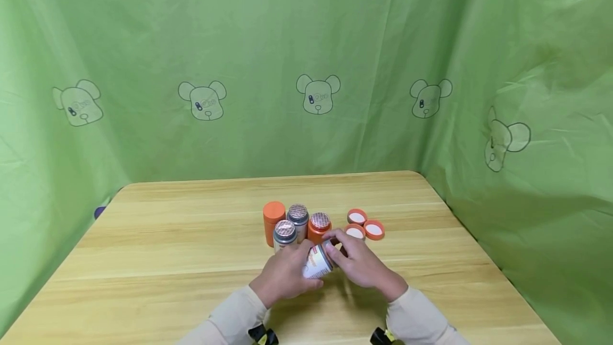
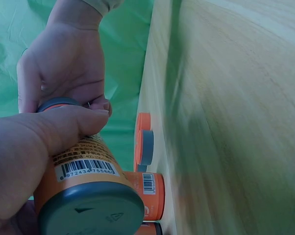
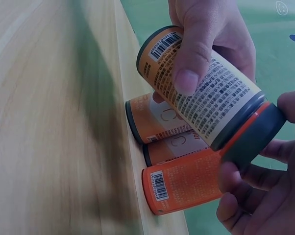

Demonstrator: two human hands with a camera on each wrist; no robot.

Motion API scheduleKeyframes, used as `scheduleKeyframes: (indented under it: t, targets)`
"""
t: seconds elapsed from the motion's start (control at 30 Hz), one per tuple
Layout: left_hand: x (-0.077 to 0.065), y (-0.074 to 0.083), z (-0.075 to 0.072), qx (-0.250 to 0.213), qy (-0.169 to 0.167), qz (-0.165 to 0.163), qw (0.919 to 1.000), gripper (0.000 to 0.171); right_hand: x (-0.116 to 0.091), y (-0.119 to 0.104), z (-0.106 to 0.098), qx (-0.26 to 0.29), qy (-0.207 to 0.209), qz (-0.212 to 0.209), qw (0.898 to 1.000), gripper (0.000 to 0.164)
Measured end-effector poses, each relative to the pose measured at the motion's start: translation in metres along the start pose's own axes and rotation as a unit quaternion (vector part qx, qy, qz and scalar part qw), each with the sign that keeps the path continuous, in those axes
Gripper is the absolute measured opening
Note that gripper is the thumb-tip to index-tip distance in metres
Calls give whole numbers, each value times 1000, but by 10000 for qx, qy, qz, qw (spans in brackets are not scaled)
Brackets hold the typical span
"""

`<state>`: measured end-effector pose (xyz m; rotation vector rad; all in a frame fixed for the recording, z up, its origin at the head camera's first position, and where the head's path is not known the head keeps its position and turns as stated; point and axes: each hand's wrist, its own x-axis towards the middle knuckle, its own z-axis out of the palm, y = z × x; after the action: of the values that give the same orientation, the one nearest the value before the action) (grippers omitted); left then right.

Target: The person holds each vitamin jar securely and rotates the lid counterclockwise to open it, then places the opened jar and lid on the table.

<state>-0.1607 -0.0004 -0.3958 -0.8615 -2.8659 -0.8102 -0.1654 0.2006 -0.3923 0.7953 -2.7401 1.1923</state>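
My left hand (image 1: 286, 273) grips a pill bottle (image 3: 221, 100) with a white and orange printed label, tilted above the table. The thumb lies along its label. At the bottle's top, my right hand (image 1: 360, 262) pinches a dark grey cap (image 3: 258, 134) between thumb and fingers. An orange rim shows along the cap's lower edge, next to the bottle's grey shoulder. In the left wrist view the bottle's dark base (image 2: 93, 210) faces the camera, and the cap is mostly hidden behind the left thumb.
Beyond the hands stand two grey-necked bottles (image 1: 298, 215) with foil seals, an orange bottle (image 1: 319, 222) with a foil seal and an orange bottle with its lid on (image 1: 274, 217). Three loose caps (image 1: 374, 229) lie to the right, white liners up, on the wooden table (image 1: 191, 238).
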Motion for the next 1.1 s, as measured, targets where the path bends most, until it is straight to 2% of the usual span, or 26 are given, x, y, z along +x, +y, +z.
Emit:
scheduleKeyframes:
  t: [0.3, 0.73, 1.1]
  targets:
    - [0, 1, -1, 12, -34, -51, 10000, 63, -1, 3, -1, 241, -69, -455, 9987, 30]
    - [1, 2, -1, 32, -35, -74, 10000, 63, 0, -1, -2, -2, -84, -26, 10000, 32]
    - [1, 1, -2, -11, -109, -162, 9998, 63, -1, 3, -2, 143, 19, -354, 9993, 32]
